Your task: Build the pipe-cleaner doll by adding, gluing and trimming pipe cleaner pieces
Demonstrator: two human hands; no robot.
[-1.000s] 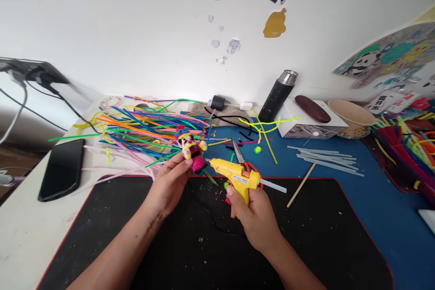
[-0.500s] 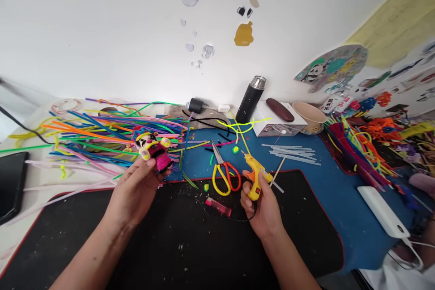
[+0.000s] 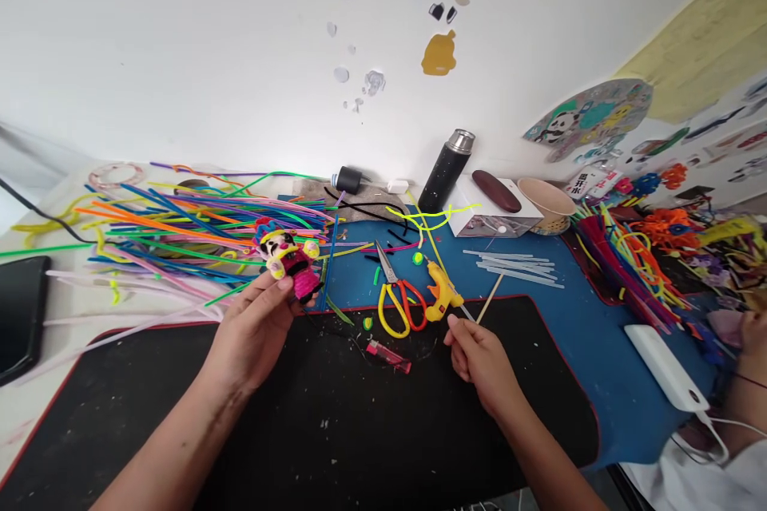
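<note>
Over the black, red-edged mat (image 3: pixel 341 431), I had the right hand (image 3: pixel 482 355) half curled, its hold unclear, near the yellow plastic glue gun (image 3: pixel 442 294), and the left hand (image 3: pixel 255 327) pinching the fuzzy pink-and-yellow doll (image 3: pixel 291 259) low down, presumably leaving its front uncovered.

Got a black cylindrical thermos (image 3: pixel 442 177) with a silver metal cap (image 3: pixel 461 141) beside a white rectangular box (image 3: pixel 466 196), oval dark-brown case (image 3: pixel 496 191) on top. Round tan bowl (image 3: pixel 545 198) next door, oblong white power bank (image 3: pixel 664 366) lower right, glossy black phone (image 3: pixel 22 319) far left.
</note>
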